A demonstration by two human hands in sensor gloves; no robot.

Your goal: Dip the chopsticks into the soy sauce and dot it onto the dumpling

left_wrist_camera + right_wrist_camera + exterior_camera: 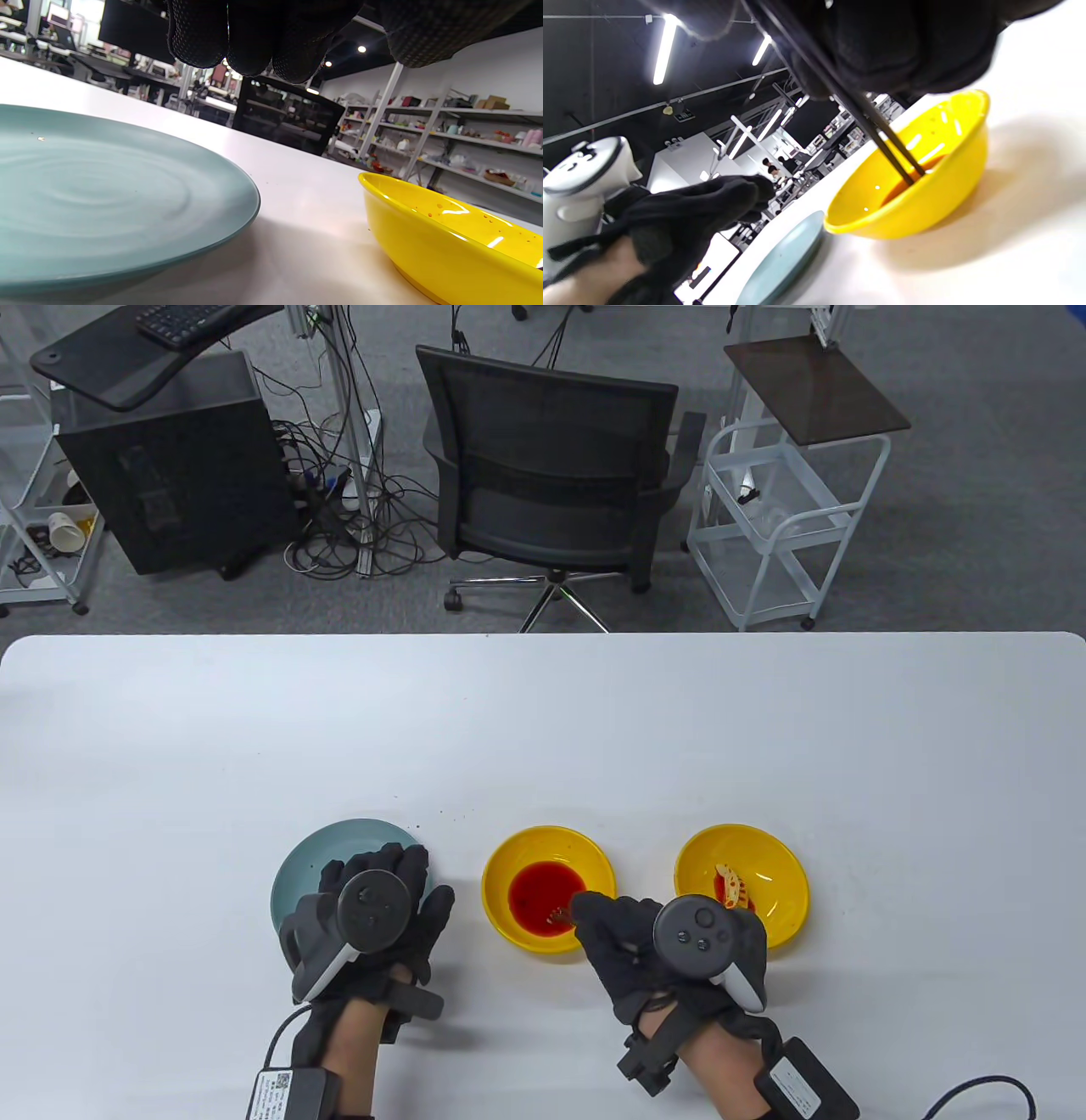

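Observation:
A yellow bowl (pixel 585 848) holds red soy sauce (pixel 540 891) at the table's front middle. My right hand (pixel 632 937) grips dark chopsticks (pixel 865 116); their tips reach down into the sauce in this bowl (pixel 937 123). A second yellow bowl (pixel 776 857) to the right holds a dumpling (pixel 735 891) with red marks on it. My left hand (pixel 382 899) is over the near right part of a pale blue plate (pixel 327 853) with its fingers spread and holds nothing; in the left wrist view the fingertips (pixel 250 51) hang above the plate (pixel 106 190).
A black office chair (pixel 551 475), a white wire cart (pixel 785 517) and a computer tower (pixel 170 466) stand beyond the table's far edge. The white table (pixel 543 729) stretches bare behind the three dishes.

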